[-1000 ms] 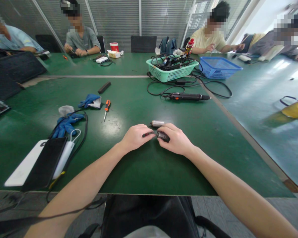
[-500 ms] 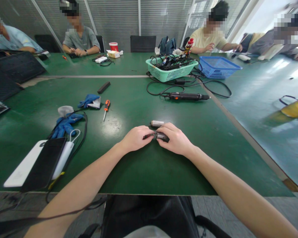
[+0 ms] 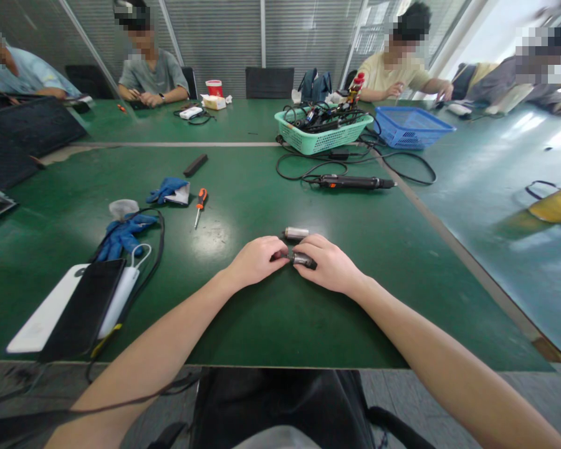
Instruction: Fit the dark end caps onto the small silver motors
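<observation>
Our fingers (image 3: 280, 257), both hands narrowly closed, hold one small dark metal part (image 3: 303, 260) between them: left hand (image 3: 255, 262), right hand (image 3: 330, 267). It is probably stiff and slippery, best gripped along its body. Just beyond the part: a silver cylinder (image 3: 295, 233). Well beyond it: a corded electric screwdriver (image 3: 355, 182). Left of it: an orange-handled screwdriver (image 3: 200, 206), both on the green counter (image 3: 280, 324).
</observation>
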A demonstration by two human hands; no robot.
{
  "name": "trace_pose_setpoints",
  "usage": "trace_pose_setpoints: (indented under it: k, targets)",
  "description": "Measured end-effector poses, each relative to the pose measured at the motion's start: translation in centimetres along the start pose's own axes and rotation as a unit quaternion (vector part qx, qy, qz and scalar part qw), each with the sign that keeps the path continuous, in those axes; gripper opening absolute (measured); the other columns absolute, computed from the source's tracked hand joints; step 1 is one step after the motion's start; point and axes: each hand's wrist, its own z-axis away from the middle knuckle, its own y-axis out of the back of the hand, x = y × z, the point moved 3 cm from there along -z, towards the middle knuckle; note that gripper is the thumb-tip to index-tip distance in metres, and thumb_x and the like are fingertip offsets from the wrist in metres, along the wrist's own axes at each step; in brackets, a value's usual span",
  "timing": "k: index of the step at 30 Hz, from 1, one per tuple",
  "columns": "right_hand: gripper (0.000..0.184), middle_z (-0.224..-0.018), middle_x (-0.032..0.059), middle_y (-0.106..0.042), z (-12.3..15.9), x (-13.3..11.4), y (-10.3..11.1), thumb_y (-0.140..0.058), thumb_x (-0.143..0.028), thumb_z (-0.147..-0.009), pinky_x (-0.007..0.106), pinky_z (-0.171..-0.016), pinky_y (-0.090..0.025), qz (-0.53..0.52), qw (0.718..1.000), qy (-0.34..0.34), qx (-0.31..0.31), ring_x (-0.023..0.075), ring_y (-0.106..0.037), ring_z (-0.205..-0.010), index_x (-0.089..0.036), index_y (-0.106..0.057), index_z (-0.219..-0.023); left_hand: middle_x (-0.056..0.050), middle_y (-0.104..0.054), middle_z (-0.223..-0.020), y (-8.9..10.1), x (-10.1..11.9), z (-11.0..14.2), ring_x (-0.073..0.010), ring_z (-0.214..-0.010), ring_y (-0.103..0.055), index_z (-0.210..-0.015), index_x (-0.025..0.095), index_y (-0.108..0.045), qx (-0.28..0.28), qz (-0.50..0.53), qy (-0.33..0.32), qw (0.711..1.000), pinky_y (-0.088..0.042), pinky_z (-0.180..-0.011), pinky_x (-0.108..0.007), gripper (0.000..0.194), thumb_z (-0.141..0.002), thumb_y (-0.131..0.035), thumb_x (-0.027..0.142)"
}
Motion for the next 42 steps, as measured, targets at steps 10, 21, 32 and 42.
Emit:
trace_pose_setpoints:
  k: [10,21,32,42]
  targets:
    - [0.024,-0.11,0.0098,-0.068,0.08,0.03,-0.12,-0.065,-0.021,-0.089,0.046,-0.092,-0.059,-0.009,1.0,0.001,-0.006,0.0287,-0.064,-0.108,-0.023,-0.067,-0.112,-0.001,-0.063,-0.084,-0.11,0.06,0.08,-0.0152,-0.079,-0.058,-0.093,0.018,-0.069,0.001,0.013,-0.024,1.0,-0.044,-0.072,-0.027,0.012,-0.096,-0.063,0.029]
    - [0.023,-0.11,0.0103,-0.068,-0.02,-0.01,-0.1,-0.065,-0.021,-0.089,0.046,-0.092,-0.059,-0.008,1.0,0.001,-0.006,0.0287,-0.064,-0.108,-0.022,-0.068,-0.111,-0.001,-0.062,-0.084,-0.09,0.19,0.02,-0.0157,-0.08,-0.058,-0.092,0.018,-0.068,-0.005,0.007,-0.026,1.0,-0.045,-0.073,-0.027,0.012,-0.096,-0.062,0.029]
    - [0.023,-0.11,0.01,-0.069,-0.03,0.1,-0.2,-0.066,-0.021,-0.087,0.047,-0.093,-0.059,-0.009,1.0,-0.006,-0.007,0.0288,-0.065,-0.107,-0.023,-0.067,-0.11,-0.002,-0.062,-0.083,0.07,0.46,0.11,-0.0162,-0.079,-0.059,-0.091,0.018,-0.067,0.003,-0.002,-0.023,1.0,-0.045,-0.072,-0.028,0.012,-0.095,-0.062,0.029]
    - [0.022,-0.112,0.0103,-0.069,-0.05,0.01,0.01,-0.064,-0.021,-0.088,0.046,-0.094,-0.059,0.004,1.0,-0.014,0.002,0.0289,-0.065,-0.107,-0.023,-0.067,-0.109,-0.002,-0.061,-0.082,0.1,0.16,0.2,-0.0165,-0.079,-0.059,-0.091,0.019,-0.066,0.018,-0.015,-0.024,0.999,-0.046,-0.072,-0.029,0.012,-0.095,-0.061,0.029]
